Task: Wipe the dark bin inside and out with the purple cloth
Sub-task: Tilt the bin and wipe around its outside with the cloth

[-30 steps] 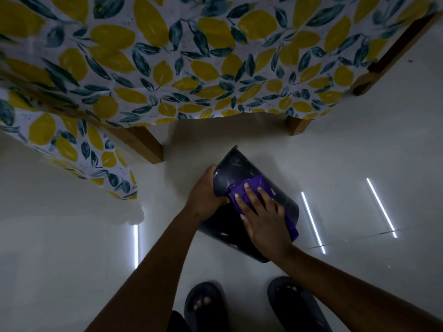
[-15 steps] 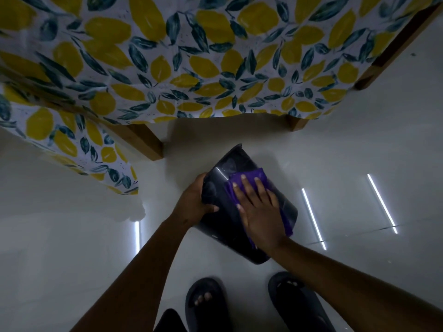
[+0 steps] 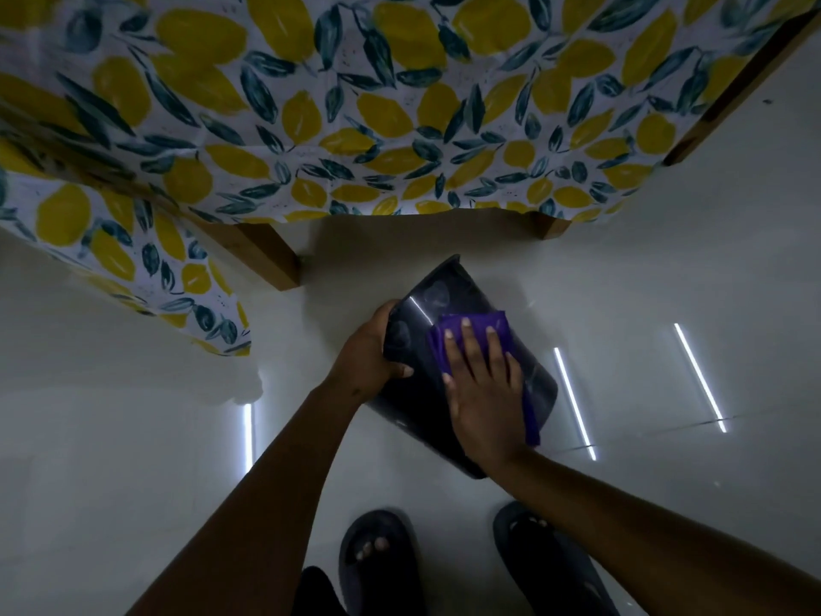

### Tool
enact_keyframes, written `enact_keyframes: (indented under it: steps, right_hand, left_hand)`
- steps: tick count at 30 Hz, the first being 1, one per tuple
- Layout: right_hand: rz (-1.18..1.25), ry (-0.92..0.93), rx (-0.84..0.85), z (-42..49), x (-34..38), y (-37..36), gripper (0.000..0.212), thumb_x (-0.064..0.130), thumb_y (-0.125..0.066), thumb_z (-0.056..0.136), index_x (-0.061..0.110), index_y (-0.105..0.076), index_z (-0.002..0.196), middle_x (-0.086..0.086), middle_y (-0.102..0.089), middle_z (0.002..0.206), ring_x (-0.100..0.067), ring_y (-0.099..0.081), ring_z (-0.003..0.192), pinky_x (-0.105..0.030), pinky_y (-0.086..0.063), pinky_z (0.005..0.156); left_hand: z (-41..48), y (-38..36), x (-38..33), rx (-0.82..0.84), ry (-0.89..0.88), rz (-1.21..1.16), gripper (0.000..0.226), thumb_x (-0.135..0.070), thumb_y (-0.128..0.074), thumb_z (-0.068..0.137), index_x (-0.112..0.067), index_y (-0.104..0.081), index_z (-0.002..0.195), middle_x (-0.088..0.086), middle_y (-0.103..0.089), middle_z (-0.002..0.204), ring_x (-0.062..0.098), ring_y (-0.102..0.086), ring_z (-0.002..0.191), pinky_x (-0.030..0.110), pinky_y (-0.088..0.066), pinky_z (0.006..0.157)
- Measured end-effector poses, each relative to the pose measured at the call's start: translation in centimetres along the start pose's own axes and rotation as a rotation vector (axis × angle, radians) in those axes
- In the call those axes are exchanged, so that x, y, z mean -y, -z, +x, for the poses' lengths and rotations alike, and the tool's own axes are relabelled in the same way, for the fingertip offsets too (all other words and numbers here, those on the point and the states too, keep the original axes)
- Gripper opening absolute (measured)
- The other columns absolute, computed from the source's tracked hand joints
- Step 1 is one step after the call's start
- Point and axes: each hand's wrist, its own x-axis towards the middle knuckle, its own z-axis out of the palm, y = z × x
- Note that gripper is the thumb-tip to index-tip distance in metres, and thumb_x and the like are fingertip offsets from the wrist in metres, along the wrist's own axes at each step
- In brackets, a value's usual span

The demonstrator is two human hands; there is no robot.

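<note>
The dark bin is tipped on its side above the pale floor, its outer wall facing up. My left hand grips its left edge, thumb curled onto the wall. My right hand lies flat with straight fingers on the purple cloth, pressing it against the bin's outer wall. The cloth spreads under the palm and hangs down past the bin's right side. The bin's inside is hidden from here.
A table draped with a lemon-print cloth stands just beyond the bin, its wooden legs at left and right. My two feet in dark slippers stand below the bin on the glossy floor.
My right hand has slid the purple cloth up along the bin's outer wall, away from me. My left hand has shifted its grip on the bin's left edge, thumb now on the wall.
</note>
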Motion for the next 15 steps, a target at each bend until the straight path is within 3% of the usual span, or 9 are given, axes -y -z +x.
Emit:
enact_keyframes:
  steps: [5, 10, 15]
  right_hand:
    - [0.025, -0.004, -0.018, 3.3, 1.6, 0.9, 0.059, 0.039, -0.022, 0.101, 0.024, -0.006, 0.155, -0.007, -0.012, 0.163, -0.032, -0.014, 0.149, -0.051, -0.024, 0.114]
    - [0.161, -0.242, -0.01, 3.8, -1.9, 1.0, 0.057, 0.041, -0.015, 0.1, 0.018, -0.02, 0.152, -0.01, -0.032, 0.156, -0.029, -0.031, 0.143, -0.052, -0.041, 0.107]
    - [0.027, -0.138, 0.009, -0.5, -0.7, -0.1, 0.061, 0.042, -0.021, 0.099, 0.02, -0.011, 0.155, -0.01, -0.021, 0.161, -0.033, -0.023, 0.146, -0.055, -0.033, 0.111]
  left_hand:
    - [0.4, -0.2, -0.6, -0.012, -0.023, 0.039, 0.084, -0.014, -0.078, 0.075, -0.013, -0.03, 0.144, 0.01, -0.046, 0.145, 0.028, -0.044, 0.134, 0.04, -0.037, 0.111]
    - [0.5, -0.2, -0.6, -0.014, -0.023, 0.015, 0.091, -0.01, -0.08, 0.072, -0.014, -0.027, 0.146, 0.007, -0.046, 0.145, 0.024, -0.043, 0.133, 0.024, -0.034, 0.102]
    - [0.2, 0.0, 0.4, 0.004, 0.001, 0.013, 0.1, -0.012, -0.082, 0.07, -0.023, -0.022, 0.148, 0.004, -0.041, 0.15, 0.027, -0.04, 0.137, 0.04, -0.038, 0.111]
